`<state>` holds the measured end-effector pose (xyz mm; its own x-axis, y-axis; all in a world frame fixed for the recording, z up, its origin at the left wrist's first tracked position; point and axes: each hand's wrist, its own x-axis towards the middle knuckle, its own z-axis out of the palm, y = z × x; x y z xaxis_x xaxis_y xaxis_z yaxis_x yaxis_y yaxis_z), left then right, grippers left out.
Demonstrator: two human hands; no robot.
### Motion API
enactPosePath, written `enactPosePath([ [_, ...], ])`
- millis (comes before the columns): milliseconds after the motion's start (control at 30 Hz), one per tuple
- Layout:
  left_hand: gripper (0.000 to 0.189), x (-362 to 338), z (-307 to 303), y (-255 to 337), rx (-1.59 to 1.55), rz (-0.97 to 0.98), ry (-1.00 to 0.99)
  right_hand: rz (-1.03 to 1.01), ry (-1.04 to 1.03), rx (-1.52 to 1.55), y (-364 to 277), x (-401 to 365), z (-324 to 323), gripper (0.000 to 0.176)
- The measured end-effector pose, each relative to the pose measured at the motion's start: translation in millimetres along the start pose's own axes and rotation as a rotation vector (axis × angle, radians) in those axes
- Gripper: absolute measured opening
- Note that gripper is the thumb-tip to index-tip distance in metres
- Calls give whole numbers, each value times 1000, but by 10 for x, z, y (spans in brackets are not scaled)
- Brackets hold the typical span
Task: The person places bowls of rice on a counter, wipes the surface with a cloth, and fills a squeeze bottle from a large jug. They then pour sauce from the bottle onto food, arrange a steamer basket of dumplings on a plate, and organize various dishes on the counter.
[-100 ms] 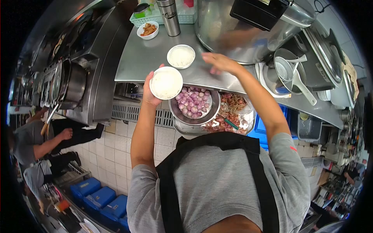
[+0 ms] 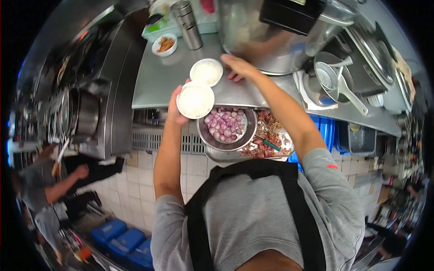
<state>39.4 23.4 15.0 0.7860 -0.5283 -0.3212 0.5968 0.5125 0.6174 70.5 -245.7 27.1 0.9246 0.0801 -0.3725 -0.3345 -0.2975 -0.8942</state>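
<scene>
Nearest the wearer, a metal pot of peeled shallots (image 2: 226, 128) is sitting below the worktop's (image 2: 156, 83) front edge, beside a tray of peelings (image 2: 271, 147). The left hand (image 2: 177, 106) is curling partly closed around the side of a rice bowl (image 2: 195, 100), holding it at that edge. A second rice bowl (image 2: 206, 72) is resting just beyond; whether the bowls are touching is unclear. The right hand (image 2: 238, 67) is hovering open, holding nothing, between that bowl and a large steel vessel (image 2: 257, 40). Steel surface is stretching left toward the corner. Farther back, a bowl of browned food (image 2: 164, 44) is standing near a steel flask (image 2: 187, 27).
</scene>
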Motion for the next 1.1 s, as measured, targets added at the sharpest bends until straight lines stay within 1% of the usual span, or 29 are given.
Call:
enactPosePath([
  [33, 58, 92, -59, -92, -18, -49, -12, 23, 23, 50, 31, 107, 18, 65],
  [67, 56, 268, -59, -172, -30, -97, -53, 16, -5, 6, 59, 238, -41, 61],
  [100, 55, 329, -63, -194, -21, -117, -76, -142, -25, -63, 91, 225, 13, 56],
  [133, 54, 322, -92, -187, -4, -147, -94, -152, -50, -67, 181, 423, 104, 54],
  [167, 56, 335, -122, -192, -28, -156, -100, -142, -43, -86, 190, 483, 163, 57],
  [200, 58, 337, -116, -208, -47, -163, -102, -67, -33, -130, 67, 363, 143, 58],
  [233, 66, 264, 33, -228, -77, -175, -102, -102, -41, -122, 128, 363, 135, 59],
  [267, 74, 191, 171, -244, -111, -182, -102, -180, 8, -64, 253, 360, 156, 59],
  [300, 76, 163, 111, -308, -81, -194, -137, -144, 65, -68, 82, -25, 85, 56],
  [333, 78, 145, 53, -375, -57, -203, -170, -147, 108, -14, 160, -159, 81, 53],
  [367, 78, 64, 163, -452, -24, -183, -133, -255, 164, 59, 399, -129, 127, 53],
  [400, 77, -43, 285, -575, 4, -158, -99, -229, 71, 136, 494, -319, 33, 53],
  [467, 76, -114, 184, -747, 111, -233, -110, -308, 90, 197, 805, -608, -57, 52],
  [500, 75, -209, 438, -888, 148, -246, -86, -333, 161, 258, 943, -846, -101, 52],
  [533, 75, -378, 743, -1024, 184, -255, -62, -323, 160, 299, 1078, -1123, -194, 52],
  [567, 77, -493, 994, -1167, 249, -298, -113, -301, 191, 326, 1113, -1562, -311, 52],
  [600, 80, -563, 1192, -1322, 314, -342, -166, -242, 163, 303, 1344, -1790, -426, 70],
  [633, 85, -561, 1239, -1488, 225, -468, -213, -169, 186, 362, 1282, -2333, -546, 73],
  [700, 86, -527, 1478, -1852, 269, -570, -360, -231, 324, 398, 1907, -2637, -713, 66],
  [733, 86, -528, 1673, -2060, 296, -628, -440, -149, 344, 466, 1825, -3309, -809, 64],
  [833, 87, -681, 2383, -2785, 346, -807, -691, -98, 535, 614, 2213, -4517, -992, 59],
  [900, 87, -893, 2864, -3330, 368, -922, -856, -137, 799, 659, 2735, -5118, -963, 56],
  [967, 88, -1163, 3315, -3888, 380, -1044, -1008, -158, 1027, 720, 3060, -5864, -886, 53],
  [1033, 89, -1484, 3696, -4460, 361, -1161, -1097, -168, 1214, 733, 3079, -6699, -686, 51],
  [1067, 89, -1631, 3808, -4708, 324, -1222, -1065, -177, 1304, 701, 3104, -7071, -589, 51],
  [1100, 87, -1732, 3899, -4955, 297, -1286, -1073, -147, 1382, 714, 3196, -7399, -470, 51],
])
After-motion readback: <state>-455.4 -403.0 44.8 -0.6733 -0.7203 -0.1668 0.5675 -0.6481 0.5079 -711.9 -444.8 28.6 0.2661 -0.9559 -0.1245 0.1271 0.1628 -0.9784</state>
